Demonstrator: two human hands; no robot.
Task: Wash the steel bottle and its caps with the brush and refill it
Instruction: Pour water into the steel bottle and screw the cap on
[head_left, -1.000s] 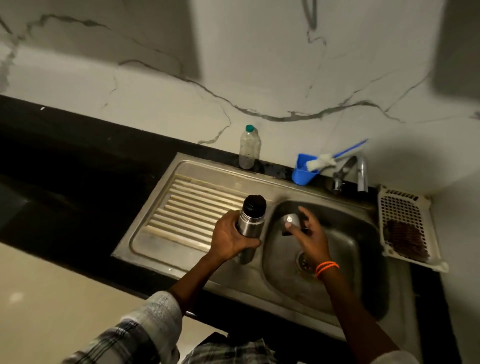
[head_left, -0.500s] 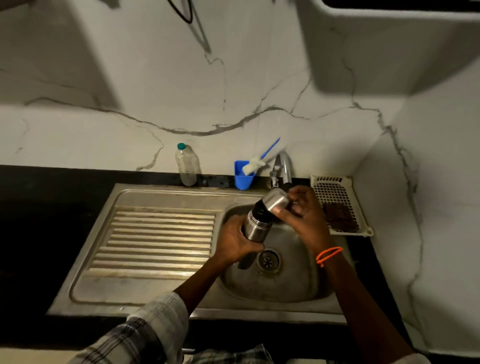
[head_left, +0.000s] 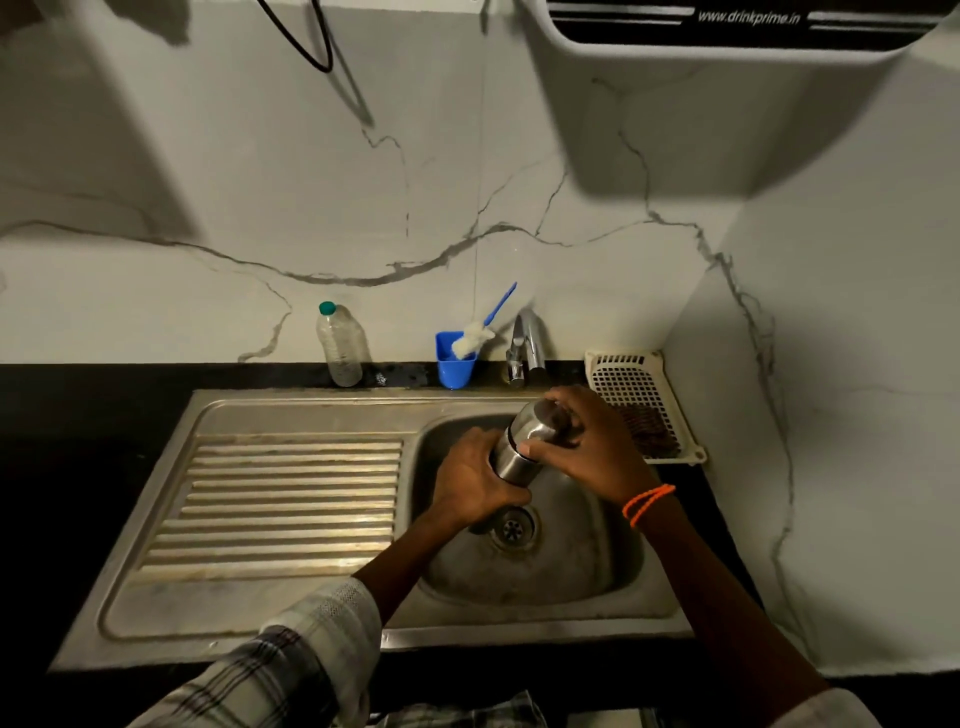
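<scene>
The steel bottle (head_left: 519, 447) is tilted over the sink basin (head_left: 571, 561), its top pointing toward the tap. My left hand (head_left: 475, 480) grips the bottle's lower body. My right hand (head_left: 584, 441) is closed over the steel cap (head_left: 540, 415) at the bottle's top; most of the cap is hidden by my fingers. The bottle brush (head_left: 480, 332), white bristles and blue handle, stands in a blue cup (head_left: 456, 366) at the back edge.
The tap (head_left: 527, 348) rises behind the basin. A clear plastic bottle (head_left: 340, 345) with a green cap stands at the wall. A white perforated tray (head_left: 641, 400) holds a dark scrubber at right. The ribbed drainboard (head_left: 280, 499) lies to the left. A water purifier (head_left: 727, 31) hangs above.
The bottle moved from beside the drainboard to over the basin and tilted. My right hand brought the steel cap onto the bottle's top and now covers it. The view tilted up.
</scene>
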